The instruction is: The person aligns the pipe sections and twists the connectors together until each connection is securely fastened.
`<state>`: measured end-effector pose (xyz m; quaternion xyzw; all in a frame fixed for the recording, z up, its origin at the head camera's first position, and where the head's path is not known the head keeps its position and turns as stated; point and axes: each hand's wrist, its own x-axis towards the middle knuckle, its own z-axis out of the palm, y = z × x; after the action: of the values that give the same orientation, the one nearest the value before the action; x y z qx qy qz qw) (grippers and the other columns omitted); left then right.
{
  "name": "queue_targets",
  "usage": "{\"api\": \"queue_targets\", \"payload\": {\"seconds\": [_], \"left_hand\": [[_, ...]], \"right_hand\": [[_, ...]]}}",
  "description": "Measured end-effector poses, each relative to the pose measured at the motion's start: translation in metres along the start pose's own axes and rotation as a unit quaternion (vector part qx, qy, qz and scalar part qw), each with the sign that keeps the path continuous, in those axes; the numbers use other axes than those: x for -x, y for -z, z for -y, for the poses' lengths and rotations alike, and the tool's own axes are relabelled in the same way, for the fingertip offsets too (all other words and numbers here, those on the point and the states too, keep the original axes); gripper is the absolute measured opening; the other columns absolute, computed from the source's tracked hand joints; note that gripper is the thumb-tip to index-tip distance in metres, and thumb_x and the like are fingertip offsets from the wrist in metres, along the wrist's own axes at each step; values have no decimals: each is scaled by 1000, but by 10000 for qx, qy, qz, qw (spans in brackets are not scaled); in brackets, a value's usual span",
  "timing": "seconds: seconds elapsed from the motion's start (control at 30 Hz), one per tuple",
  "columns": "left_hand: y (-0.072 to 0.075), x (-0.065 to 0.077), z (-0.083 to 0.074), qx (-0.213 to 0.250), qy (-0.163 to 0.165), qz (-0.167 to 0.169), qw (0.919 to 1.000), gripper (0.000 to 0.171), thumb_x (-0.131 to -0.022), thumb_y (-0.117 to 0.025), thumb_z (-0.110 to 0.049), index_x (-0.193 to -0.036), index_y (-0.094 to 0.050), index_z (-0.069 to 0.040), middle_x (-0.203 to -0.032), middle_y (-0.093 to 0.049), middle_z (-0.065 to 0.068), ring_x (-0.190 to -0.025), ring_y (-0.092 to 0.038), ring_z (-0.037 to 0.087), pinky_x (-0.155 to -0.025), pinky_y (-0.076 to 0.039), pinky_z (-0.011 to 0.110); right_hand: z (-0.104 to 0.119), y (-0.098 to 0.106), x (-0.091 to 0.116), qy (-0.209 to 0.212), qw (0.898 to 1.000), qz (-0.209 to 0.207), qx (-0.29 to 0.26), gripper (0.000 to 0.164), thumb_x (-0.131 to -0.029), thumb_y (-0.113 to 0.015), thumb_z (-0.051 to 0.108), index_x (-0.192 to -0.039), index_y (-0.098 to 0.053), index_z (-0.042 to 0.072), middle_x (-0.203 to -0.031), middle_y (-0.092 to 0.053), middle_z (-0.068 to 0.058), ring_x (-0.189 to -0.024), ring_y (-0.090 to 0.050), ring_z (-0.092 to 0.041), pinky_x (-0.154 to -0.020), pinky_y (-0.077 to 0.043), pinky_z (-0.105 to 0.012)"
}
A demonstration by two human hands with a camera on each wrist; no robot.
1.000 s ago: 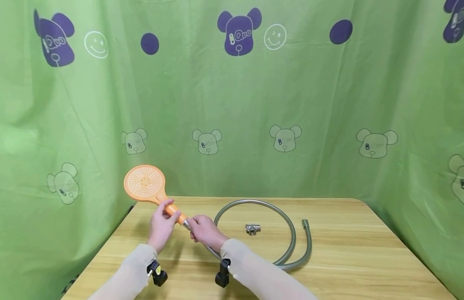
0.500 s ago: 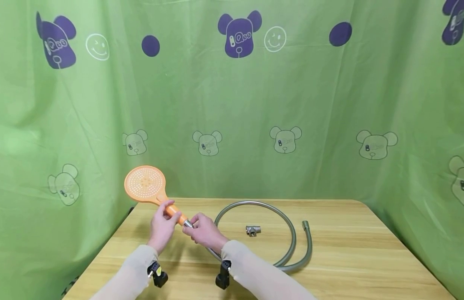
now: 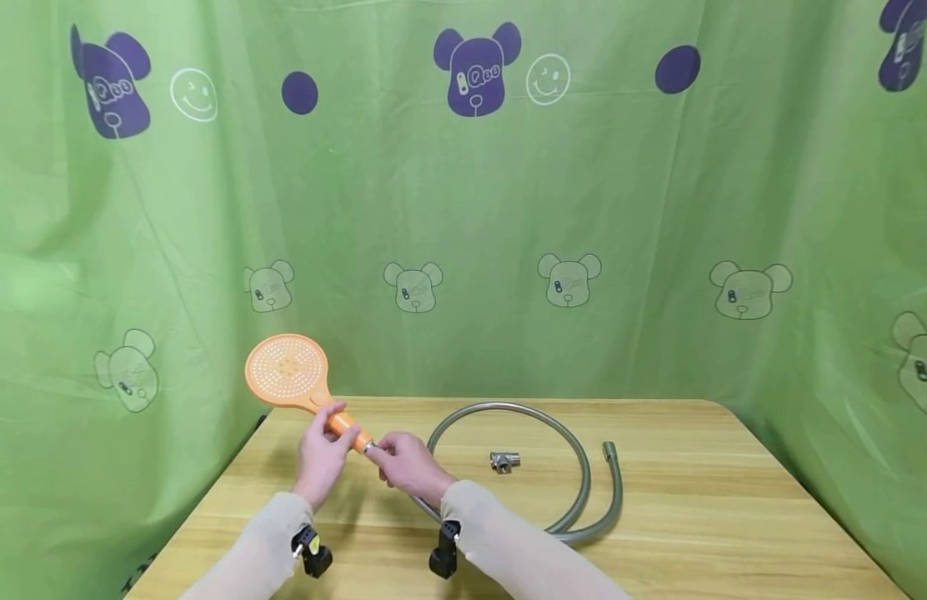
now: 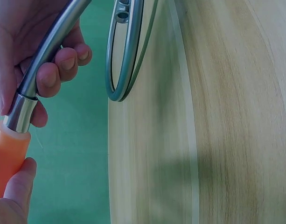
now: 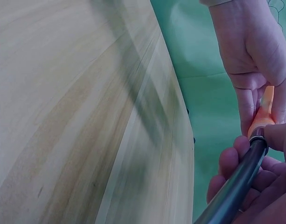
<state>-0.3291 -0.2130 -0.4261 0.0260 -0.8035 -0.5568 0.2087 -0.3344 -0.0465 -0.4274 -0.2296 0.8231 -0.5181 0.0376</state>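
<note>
An orange shower head [image 3: 287, 368], its round perforated face turned up, is held over the left of the table. My left hand [image 3: 323, 457] grips its handle [image 4: 10, 154]. At the handle's lower end, my right hand [image 3: 413, 463] pinches the metal connector [image 4: 21, 113] of a grey shower hose [image 4: 48, 46]. In the left wrist view this connector sits right against the handle's end, in line with it. The hose runs back through my right palm in the right wrist view, with the fingers curled beneath it.
The rest of the hose [image 3: 586, 467] loops across the wooden table [image 3: 704, 500], its free end [image 3: 609, 450] at the right. Inside the loop lies a small metal tee valve [image 3: 504, 462]. A green printed curtain [image 3: 621, 183] encloses the back and sides.
My right fingers opened a little on the metal connector, showing more of it, then closed over it again. The left hand keeps its grip, and the shower head barely moves.
</note>
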Motion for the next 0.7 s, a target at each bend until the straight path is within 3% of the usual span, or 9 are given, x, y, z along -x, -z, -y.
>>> {"api": "queue_targets", "payload": {"seconds": [0.23, 0.47, 0.7], "left_hand": [[0, -1, 2, 70, -105, -47, 9999, 52, -93, -71, -12, -142, -52, -8, -112, -65, 22, -94, -65, 23, -69, -54, 21], [0, -1, 1, -11, -89, -28, 10000, 54, -93, -70, -13, -143, -51, -9, -113, -65, 22, -97, -66, 25, -71, -54, 22], [-1, -1, 3, 34, -152, -91, 9998, 52, -93, -71, -12, -141, -53, -10, -111, -66, 21, -96, -65, 24, -70, -54, 22]], "right_hand": [[1, 0, -1, -66, 10000, 30, 34, 33, -104, -55, 31, -84, -71, 11, -60, -57, 2, -52, -51, -10, -47, -37, -23], [4, -1, 2, -308, 9982, -19, -510, 23, -103, -57, 30, -105, -60, 8, -63, -59, -1, -51, -52, -10, -49, -43, -22], [4, -2, 2, -268, 9978, -62, -598, 23, -104, -54, 26, -96, -62, 6, -63, -58, -1, -52, -52, -10, -48, -42, -21]]}}
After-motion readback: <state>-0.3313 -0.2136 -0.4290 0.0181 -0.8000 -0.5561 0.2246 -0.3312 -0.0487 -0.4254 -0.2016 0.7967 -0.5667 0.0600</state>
